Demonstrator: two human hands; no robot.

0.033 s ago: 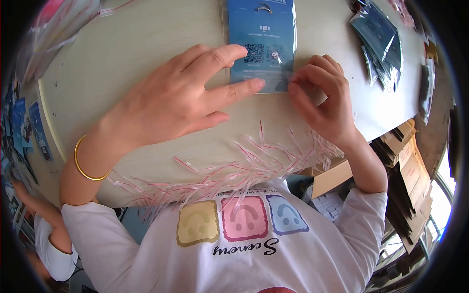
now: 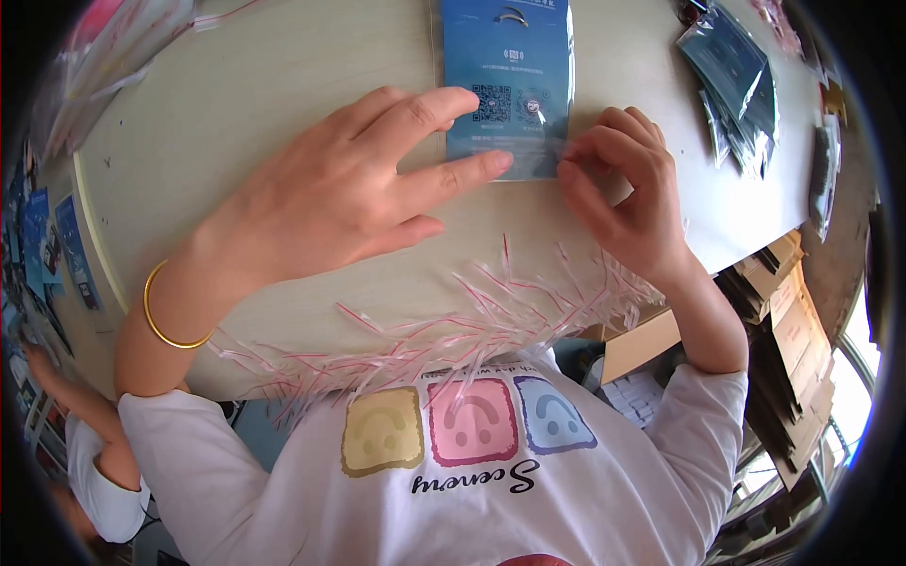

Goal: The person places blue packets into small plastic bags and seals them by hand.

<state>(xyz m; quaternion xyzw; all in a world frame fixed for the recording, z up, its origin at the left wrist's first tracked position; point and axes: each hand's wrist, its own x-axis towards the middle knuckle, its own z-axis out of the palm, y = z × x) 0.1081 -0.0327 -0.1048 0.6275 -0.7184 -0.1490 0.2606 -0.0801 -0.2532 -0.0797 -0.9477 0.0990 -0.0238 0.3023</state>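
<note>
A blue printed card in a clear plastic sleeve (image 2: 508, 85) lies flat on the pale wooden table (image 2: 264, 85), straight ahead of me. My left hand (image 2: 349, 193), with a gold bangle (image 2: 159, 319) on its wrist, lies spread over the table. Its index and middle fingertips press on the sleeve's lower left part. My right hand (image 2: 628, 203) is curled at the sleeve's lower right corner, thumb and forefinger pinched on the clear plastic edge there. What exactly sits between those fingertips is too thin to tell.
Several thin clear strips with red lines (image 2: 472, 325) are piled along the table's near edge. Dark blue bagged packs (image 2: 736, 71) lie at the far right and clear bags (image 2: 113, 42) at the far left. Cardboard boxes (image 2: 788, 316) stand lower right. Another person's arm (image 2: 71, 401) is at lower left.
</note>
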